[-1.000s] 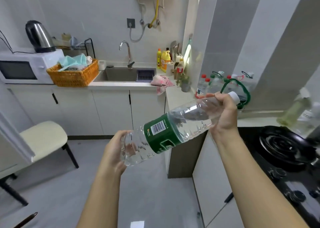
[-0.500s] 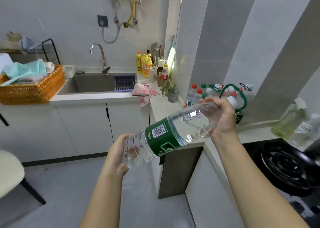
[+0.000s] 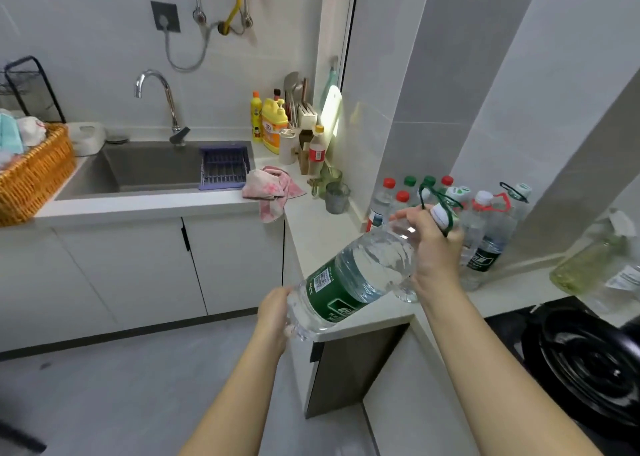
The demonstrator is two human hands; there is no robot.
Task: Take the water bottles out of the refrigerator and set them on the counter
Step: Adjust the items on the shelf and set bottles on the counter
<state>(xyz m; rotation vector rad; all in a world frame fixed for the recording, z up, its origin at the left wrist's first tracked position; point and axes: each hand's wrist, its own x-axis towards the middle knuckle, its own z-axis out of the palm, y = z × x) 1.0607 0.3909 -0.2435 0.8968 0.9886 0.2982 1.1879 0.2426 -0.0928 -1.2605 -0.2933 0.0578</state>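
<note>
Now the left hand (image 3: pixel 275 317) cups the base of the large water bottle (image 3: pixel 346 287), fingers curled round its bottom edge. The bottle lies tilted in the air above the front corner of the tabletop (image 3: pixel 322 228), cap end higher and to the right. The right hand (image 3: pixel 434 251) wraps the neck just below the white cap. To set it down well, swing the base down first, bring the bottle upright, and lower it onto the bare patch in front of the standing bottles (image 3: pixel 485 220) without knocking them. Keep it clear of the black stove (image 3: pixel 588 365) farther right, and release only once it stands steady.
</note>
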